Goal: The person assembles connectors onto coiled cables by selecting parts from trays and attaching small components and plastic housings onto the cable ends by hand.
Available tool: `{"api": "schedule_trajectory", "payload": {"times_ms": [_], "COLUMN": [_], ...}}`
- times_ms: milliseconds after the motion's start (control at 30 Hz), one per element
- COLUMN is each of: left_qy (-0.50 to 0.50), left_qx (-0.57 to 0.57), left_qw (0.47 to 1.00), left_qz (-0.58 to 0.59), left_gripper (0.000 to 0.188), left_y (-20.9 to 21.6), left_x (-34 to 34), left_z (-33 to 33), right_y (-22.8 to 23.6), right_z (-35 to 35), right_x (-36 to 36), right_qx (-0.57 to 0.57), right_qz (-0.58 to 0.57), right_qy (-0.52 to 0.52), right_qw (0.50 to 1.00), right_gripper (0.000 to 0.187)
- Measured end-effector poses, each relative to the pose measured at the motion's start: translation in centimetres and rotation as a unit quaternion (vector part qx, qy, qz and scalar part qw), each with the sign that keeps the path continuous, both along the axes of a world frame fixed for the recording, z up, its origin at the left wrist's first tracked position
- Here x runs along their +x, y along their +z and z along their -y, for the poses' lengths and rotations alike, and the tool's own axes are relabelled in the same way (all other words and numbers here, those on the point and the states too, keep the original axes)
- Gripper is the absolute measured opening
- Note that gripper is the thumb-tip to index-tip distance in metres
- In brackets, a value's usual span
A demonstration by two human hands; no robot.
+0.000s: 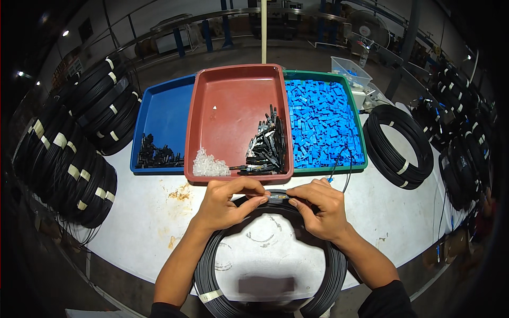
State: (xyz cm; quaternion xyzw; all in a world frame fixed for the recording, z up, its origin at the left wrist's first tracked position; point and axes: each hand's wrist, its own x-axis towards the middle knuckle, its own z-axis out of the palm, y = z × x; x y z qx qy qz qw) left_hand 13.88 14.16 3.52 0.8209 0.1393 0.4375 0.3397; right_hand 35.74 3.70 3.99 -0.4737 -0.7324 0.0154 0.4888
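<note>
A slim dark connector (279, 196) with a pale, yellowish middle lies between my two hands, above the far side of a black cable coil (205, 265). At its left end my left hand (228, 202) pinches with thumb and forefinger. My right hand (322, 208) is closed with a like pinch at the right end. The coil rests at the table's near edge, tied with pale tape. Just beyond my hands stands a red tray (233, 100) holding black connector parts (266, 143) and small clear plastic pieces (210, 164).
Left of the red tray, a blue tray (167, 106) holds small black parts. On its right, a green tray (360, 132) is filled with blue pieces (321, 119). Black cable coils (400, 146) flank the white table (148, 212) on both sides. A clear bin (350, 71) sits behind.
</note>
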Motion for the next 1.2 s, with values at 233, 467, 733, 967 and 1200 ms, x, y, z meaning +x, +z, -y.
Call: {"api": "schedule_trajectory", "payload": {"times_ms": [233,467,733,967,1200], "left_qy": [0.004,-0.002,0.000,-0.013,-0.019], "left_qx": [-0.005,-0.013,0.024,0.012,-0.033], "left_qw": [1.000,1.000,0.999,0.998,0.999], "left_qz": [-0.010,-0.015,-0.021,-0.054,0.020], "left_gripper": [0.014,0.013,0.013,0.013,0.013], "left_y": [-0.03,0.06,-0.02,0.34,0.11], "left_x": [-0.05,0.04,-0.06,-0.01,-0.10], "left_z": [-0.11,0.05,-0.06,0.14,0.20], "right_y": [-0.21,-0.12,-0.38,-0.24,-0.12], "right_z": [-0.12,-0.08,-0.20,-0.20,-0.17], "right_x": [0.04,0.02,0.07,0.23,-0.41], "right_qx": [0.000,0.000,0.000,-0.019,-0.016], "right_qz": [0.004,0.007,0.013,0.017,-0.021], "right_qy": [0.000,0.004,0.004,0.022,0.015], "right_qw": [1.000,1.000,1.000,0.999,1.000], "right_gripper": [0.018,0.018,0.018,0.018,0.018]}}
